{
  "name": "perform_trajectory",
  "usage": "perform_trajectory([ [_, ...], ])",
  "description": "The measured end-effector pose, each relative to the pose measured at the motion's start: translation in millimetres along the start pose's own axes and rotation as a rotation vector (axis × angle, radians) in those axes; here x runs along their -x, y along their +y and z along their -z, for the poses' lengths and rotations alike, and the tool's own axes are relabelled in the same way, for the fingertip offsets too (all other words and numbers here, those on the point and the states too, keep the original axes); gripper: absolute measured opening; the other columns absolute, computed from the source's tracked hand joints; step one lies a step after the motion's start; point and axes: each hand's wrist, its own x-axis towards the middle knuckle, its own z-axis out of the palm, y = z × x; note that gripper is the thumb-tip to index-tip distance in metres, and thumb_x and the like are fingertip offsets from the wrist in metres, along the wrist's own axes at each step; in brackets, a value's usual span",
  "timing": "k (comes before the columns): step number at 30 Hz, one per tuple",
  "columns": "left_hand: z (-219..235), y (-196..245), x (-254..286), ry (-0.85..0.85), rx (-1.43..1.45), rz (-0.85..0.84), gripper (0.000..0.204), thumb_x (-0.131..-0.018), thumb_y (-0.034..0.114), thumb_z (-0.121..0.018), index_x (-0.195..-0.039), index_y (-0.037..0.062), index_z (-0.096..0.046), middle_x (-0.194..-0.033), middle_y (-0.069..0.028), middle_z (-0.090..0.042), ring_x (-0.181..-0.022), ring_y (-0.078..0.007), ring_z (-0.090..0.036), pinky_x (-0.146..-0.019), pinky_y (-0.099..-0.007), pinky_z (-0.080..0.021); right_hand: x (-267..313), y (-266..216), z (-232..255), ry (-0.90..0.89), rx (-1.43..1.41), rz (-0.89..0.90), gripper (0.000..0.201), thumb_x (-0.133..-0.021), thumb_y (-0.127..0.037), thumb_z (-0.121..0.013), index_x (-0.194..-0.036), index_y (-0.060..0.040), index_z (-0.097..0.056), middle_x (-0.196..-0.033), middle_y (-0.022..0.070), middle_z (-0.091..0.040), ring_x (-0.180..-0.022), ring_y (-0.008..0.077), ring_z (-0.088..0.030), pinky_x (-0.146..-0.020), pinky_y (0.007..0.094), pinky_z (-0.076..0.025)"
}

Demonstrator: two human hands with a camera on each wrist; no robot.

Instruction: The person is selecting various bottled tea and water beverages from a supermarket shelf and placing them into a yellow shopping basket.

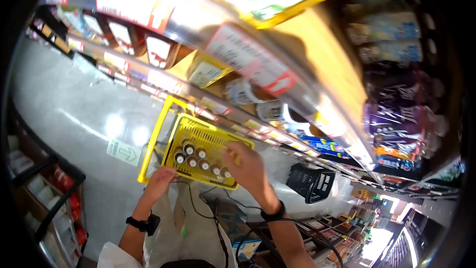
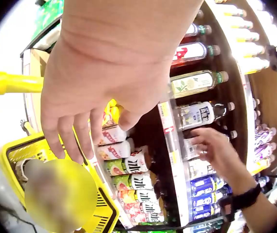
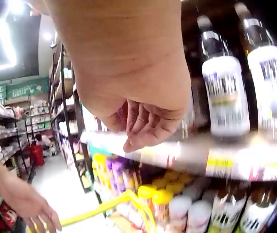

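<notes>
A yellow shopping basket [image 1: 233, 183] stands low before the person, with several capped bottles [image 1: 202, 153] upright in it. My left hand [image 1: 161, 178] is at the basket's near-left rim; its fingers hang relaxed in the left wrist view. My right hand [image 1: 246, 166] overlaps the basket's right side in the head view. From the left wrist, the right hand [image 2: 218, 150] shows in front of shelved bottles, fingertips overlapping a pale-labelled one. Its fingers [image 3: 148, 128] are loosely bent in the right wrist view, and nothing shows in them. White-labelled dark bottles [image 3: 225, 97] stand just beyond.
Price labels [image 1: 250, 59] line the shelf edges. Purple packs [image 1: 396, 109] fill an upper shelf at the right. A black basket [image 1: 310, 183] sits on the floor. Cables [image 1: 198, 213] hang between the arms. The yellow basket's handle [image 1: 156, 141] sticks out to the left.
</notes>
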Motion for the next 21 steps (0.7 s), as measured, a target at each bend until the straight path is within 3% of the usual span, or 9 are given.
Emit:
perform_trajectory([
  [3, 1, 5, 3, -0.063, -0.027, -0.136, 0.023, -0.104, 0.031, -0.060, -0.110, 0.0095, -0.063, -0.105, -0.0032, -0.071, -0.095, -0.0139, -0.067, -0.087, -0.0308, -0.051, 18, -76, 103, 0.171, -0.066, 0.101, 0.018, -0.090, -0.004, -0.074, -0.108, -0.0044, -0.071, -0.080, 0.0066, -0.071, -0.052, 0.0114, -0.054, -0.048, 0.0270, -0.043],
  [5, -8, 25, 16, -0.073, -0.058, -0.152, 0.020, -0.105, 0.029, -0.059, -0.108, 0.0089, -0.062, -0.105, -0.0036, -0.072, -0.096, -0.0138, -0.067, -0.088, -0.0320, -0.051, 24, -103, 145, 0.318, 0.005, 0.224, 0.020, -0.088, 0.000, -0.075, -0.107, -0.0045, -0.072, -0.076, 0.0031, -0.070, -0.049, 0.0063, -0.047, -0.045, 0.0244, -0.038],
  [7, -16, 37, 24, -0.088, -0.080, -0.167, 0.017, -0.106, 0.024, -0.057, -0.108, 0.0082, -0.061, -0.106, -0.0037, -0.072, -0.097, -0.0132, -0.068, -0.089, -0.0324, -0.052, 17, -118, 178, 0.439, 0.165, 0.323, 0.027, -0.085, 0.000, -0.077, -0.111, -0.0051, -0.071, -0.084, 0.0042, -0.071, -0.050, 0.0081, -0.047, -0.046, 0.0243, -0.038],
  [9, -22, 54, 32, -0.122, -0.049, -0.176, 0.015, -0.107, 0.021, -0.056, -0.110, 0.0075, -0.062, -0.109, -0.0036, -0.072, -0.099, -0.0121, -0.067, -0.091, -0.0290, -0.052, -2, -130, 208, 0.502, 0.258, 0.355, 0.035, -0.085, -0.002, -0.077, -0.119, -0.0052, -0.069, -0.102, 0.0106, -0.072, -0.055, 0.0113, -0.054, -0.051, 0.0259, -0.043],
  [13, -40, 104, 59, -0.161, -0.127, -0.285, 0.019, -0.108, 0.019, -0.054, -0.114, 0.0035, -0.062, -0.110, -0.0065, -0.071, -0.099, -0.0133, -0.067, -0.089, -0.0284, -0.052, -63, -157, 252, 0.679, 0.441, 0.316, 0.058, -0.086, -0.018, -0.076, -0.141, -0.0116, -0.059, -0.139, 0.0244, -0.058, -0.077, 0.0279, -0.071, -0.069, 0.0412, -0.058],
  [15, -44, 116, 66, -0.152, -0.161, -0.327, 0.020, -0.108, 0.019, -0.054, -0.115, 0.0021, -0.062, -0.111, -0.0079, -0.071, -0.099, -0.0143, -0.067, -0.089, -0.0281, -0.052, -97, -149, 266, 0.791, 0.567, 0.394, 0.069, -0.087, -0.013, -0.077, -0.151, -0.0114, -0.050, -0.143, 0.0207, -0.056, -0.092, 0.0279, -0.071, -0.072, 0.0348, -0.058],
  [18, -37, 114, 65, -0.163, -0.125, -0.361, 0.019, -0.108, 0.018, -0.054, -0.115, 0.0018, -0.061, -0.111, -0.0089, -0.072, -0.100, -0.0153, -0.068, -0.089, -0.0286, -0.053, -133, -133, 288, 0.868, 0.864, 0.447, 0.080, -0.085, -0.014, -0.079, -0.156, -0.0137, -0.042, -0.145, 0.0210, -0.053, -0.128, 0.0335, -0.056, -0.077, 0.0361, -0.062],
  [19, -34, 118, 68, -0.163, -0.122, -0.295, 0.020, -0.107, 0.012, -0.055, -0.120, -0.0025, -0.062, -0.112, -0.0095, -0.070, -0.105, -0.0172, -0.067, -0.096, -0.0327, -0.054, -138, -135, 289, 0.810, 0.726, 0.385, 0.081, -0.085, -0.015, -0.079, -0.157, -0.0139, -0.040, -0.147, 0.0206, -0.053, -0.133, 0.0321, -0.054, -0.078, 0.0360, -0.061],
  [21, -22, 103, 57, -0.198, -0.092, -0.302, 0.022, -0.108, 0.013, -0.056, -0.121, -0.0030, -0.061, -0.112, -0.0102, -0.071, -0.106, -0.0175, -0.067, -0.096, -0.0334, -0.055, -145, -131, 292, 0.777, 0.739, 0.305, 0.081, -0.086, -0.016, -0.080, -0.157, -0.0132, -0.040, -0.152, 0.0197, -0.049, -0.133, 0.0308, -0.054, -0.079, 0.0339, -0.060],
])
